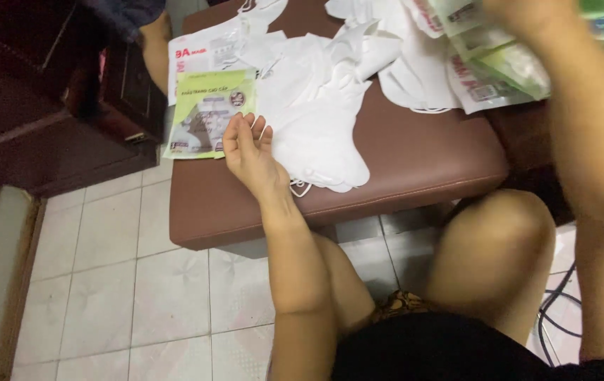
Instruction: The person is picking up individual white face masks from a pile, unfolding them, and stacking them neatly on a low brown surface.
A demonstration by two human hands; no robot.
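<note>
Head view: soft indoor light, moderate brightness, some motion blur.

Light even and diffuse, source not in view; brightest on the white masks (319,120) at upper centre, where folds wash out and lose detail. Mild sheen along the front edge of the brown padded stool (401,159). Dark wooden cabinet (41,99) at upper left sinks into shadow, grain barely readable. Tiled floor (140,282) at lower left evenly lit, slightly grey. Right hand (528,14) and the packets (499,67) at upper right smeared by motion blur. Left hand (249,152) at centre reasonably sharp. Black clothing at bottom edge shows no detail. Overall softness, slight compression haze.
</note>
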